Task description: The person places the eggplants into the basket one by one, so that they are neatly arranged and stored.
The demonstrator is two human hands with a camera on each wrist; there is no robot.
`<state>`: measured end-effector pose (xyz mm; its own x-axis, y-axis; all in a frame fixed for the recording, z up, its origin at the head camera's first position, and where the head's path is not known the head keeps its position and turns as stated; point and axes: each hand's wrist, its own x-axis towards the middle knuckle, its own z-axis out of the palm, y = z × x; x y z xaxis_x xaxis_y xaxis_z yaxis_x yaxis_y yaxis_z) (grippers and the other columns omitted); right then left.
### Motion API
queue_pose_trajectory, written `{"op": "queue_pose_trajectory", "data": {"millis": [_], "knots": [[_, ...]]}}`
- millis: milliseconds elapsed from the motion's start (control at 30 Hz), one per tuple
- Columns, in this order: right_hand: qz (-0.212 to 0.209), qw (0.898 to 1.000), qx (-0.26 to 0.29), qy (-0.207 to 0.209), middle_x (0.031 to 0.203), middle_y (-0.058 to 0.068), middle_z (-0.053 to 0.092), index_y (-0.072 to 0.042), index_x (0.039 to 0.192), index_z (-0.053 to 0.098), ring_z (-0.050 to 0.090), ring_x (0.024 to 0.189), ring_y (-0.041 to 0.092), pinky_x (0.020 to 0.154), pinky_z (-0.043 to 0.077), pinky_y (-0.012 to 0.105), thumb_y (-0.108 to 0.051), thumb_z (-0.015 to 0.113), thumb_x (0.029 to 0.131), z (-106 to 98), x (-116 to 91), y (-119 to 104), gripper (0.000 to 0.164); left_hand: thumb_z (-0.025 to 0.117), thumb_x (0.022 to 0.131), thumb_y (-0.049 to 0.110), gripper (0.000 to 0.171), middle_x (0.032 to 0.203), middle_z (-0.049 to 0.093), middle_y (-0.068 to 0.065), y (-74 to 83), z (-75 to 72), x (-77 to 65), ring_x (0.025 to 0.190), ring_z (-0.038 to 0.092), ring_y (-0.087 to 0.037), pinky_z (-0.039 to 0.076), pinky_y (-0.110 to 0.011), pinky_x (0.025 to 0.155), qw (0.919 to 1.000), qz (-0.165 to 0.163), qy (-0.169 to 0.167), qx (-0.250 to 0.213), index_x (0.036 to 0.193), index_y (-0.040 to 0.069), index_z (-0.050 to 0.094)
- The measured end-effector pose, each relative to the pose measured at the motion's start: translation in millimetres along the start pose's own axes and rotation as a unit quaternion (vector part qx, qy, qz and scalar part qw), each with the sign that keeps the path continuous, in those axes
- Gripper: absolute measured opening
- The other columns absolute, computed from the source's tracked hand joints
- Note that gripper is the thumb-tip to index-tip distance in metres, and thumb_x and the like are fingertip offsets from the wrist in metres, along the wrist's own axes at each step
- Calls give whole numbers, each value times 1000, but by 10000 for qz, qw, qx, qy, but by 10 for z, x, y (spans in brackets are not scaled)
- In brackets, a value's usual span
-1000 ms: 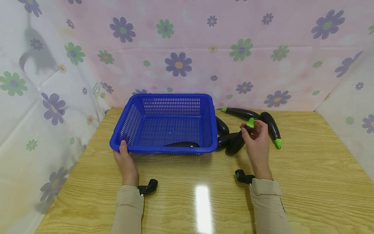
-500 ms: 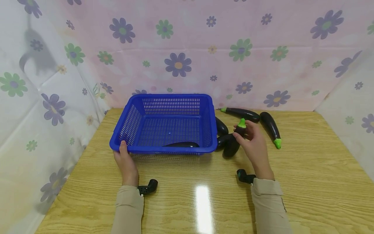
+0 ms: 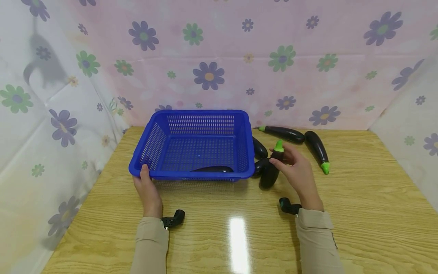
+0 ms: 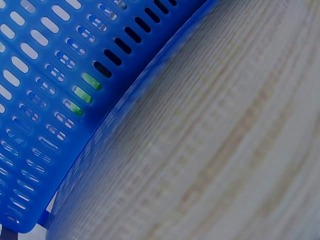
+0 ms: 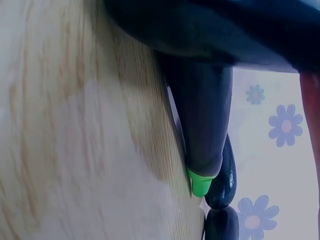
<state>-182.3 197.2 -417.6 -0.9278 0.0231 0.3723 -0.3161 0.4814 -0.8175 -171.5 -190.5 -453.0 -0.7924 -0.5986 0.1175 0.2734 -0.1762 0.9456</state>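
My left hand (image 3: 148, 190) grips the front left corner of a blue slotted plastic basket (image 3: 202, 175), thumb over the rim. Inside, along the front wall, lies a dark eggplant (image 3: 215, 169); its green stem (image 4: 82, 95) shows through the slots in the left wrist view. To the right of the basket, my right hand (image 3: 299, 171) pinches an eggplant (image 3: 269, 177) near its green cap, and this one stands tilted with the stem up. In the right wrist view the held eggplant (image 5: 210, 35) crosses the top. Behind it lies another eggplant (image 3: 261, 166) beside the basket.
One more eggplant (image 3: 260, 148) lies against the basket's right side. Toward the back are two eggplants, one (image 3: 284, 134) near the flowered cloth (image 3: 239, 53) and one (image 3: 317, 150) farther right. Everything is on a wood-grain table (image 3: 205, 236).
My right hand has shifted left and slightly down with the eggplant, bringing it from a lean to nearly upright. The left hand and the basket have stayed in place.
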Motion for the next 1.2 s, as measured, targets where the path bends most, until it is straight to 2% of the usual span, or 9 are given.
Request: {"op": "queue_pose_trajectory", "data": {"millis": [267, 467, 667, 1033, 1133, 1200], "knots": [[133, 9993, 243, -264, 109, 6, 62, -17, 122, 51, 58, 90, 8, 75, 46, 21, -23, 68, 79, -33, -49, -279, 46, 48, 89, 38, 49, 130, 42, -3, 4, 2, -4, 120, 37, -17, 27, -26, 100, 10000, -44, -9, 13, 132, 19, 35], [428, 9974, 140, -570, 109, 0, 61, -23, 124, 48, 55, 93, 10, 79, 45, 27, -32, 67, 78, -16, -24, -147, 51, 48, 90, 38, 47, 130, 42, -1, 2, 6, 8, 119, 37, -15, 27, -26, 101, 9999, -72, 2, 92, 132, 22, 35], [380, 9955, 108, -858, 108, 0, 61, -24, 128, 43, 56, 94, 15, 81, 44, 37, -35, 67, 77, 16, 0, -29, 57, 48, 89, 38, 47, 130, 42, -1, -11, 4, 17, 119, 38, -15, 27, -27, 100, 10000, -21, 2, 82, 132, 22, 35], [504, 9951, -49, -848, 108, -8, 61, -33, 125, 45, 56, 93, 9, 77, 47, 30, -43, 65, 77, 33, 2, -21, 53, 49, 89, 39, 48, 130, 42, -2, -14, -7, 11, 118, 38, -15, 27, -26, 100, 10000, 13, 10, 67, 132, 22, 36], [573, 9947, -82, -844, 107, -7, 61, -31, 126, 45, 56, 93, 10, 78, 47, 32, -44, 64, 77, 33, 0, -25, 55, 49, 89, 39, 47, 129, 43, -3, -14, -4, 12, 118, 39, -15, 28, -26, 99, 10000, 23, 11, 39, 131, 21, 37], [578, 9948, -111, -828, 108, -2, 61, -24, 129, 44, 56, 94, 13, 78, 46, 31, -40, 63, 80, 24, -16, -123, 55, 49, 89, 38, 48, 129, 42, -3, -10, -3, 12, 118, 38, -16, 27, -26, 100, 10000, 6, 12, 36, 131, 21, 36]]}}
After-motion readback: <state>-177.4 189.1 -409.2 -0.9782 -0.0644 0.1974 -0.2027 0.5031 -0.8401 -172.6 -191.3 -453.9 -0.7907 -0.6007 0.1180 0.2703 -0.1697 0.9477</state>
